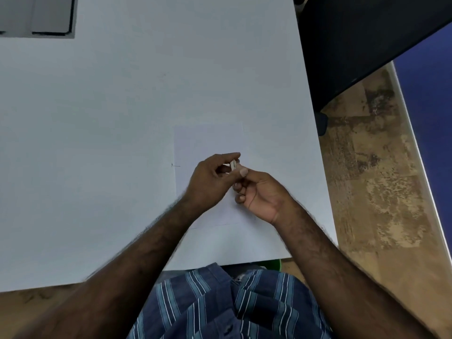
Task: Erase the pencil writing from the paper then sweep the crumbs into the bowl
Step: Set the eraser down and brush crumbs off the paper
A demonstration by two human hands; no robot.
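Note:
A white sheet of paper (208,140) lies on the white table (110,118), near its right side. Both hands hover over the lower half of the sheet. My left hand (208,182) pinches a small white eraser (233,165) between thumb and fingers. My right hand (259,192) meets it from the right, its thumb and forefinger touching the same eraser. A short pencil mark (175,165) shows at the paper's left edge. A green bowl (273,264) peeks out below the table's near edge, mostly hidden.
A dark flat object (36,15) lies at the table's far left corner. The table's right edge (315,143) drops to a mottled brown floor, with a black piece of furniture (367,45) beyond. My striped shirt (232,307) fills the bottom.

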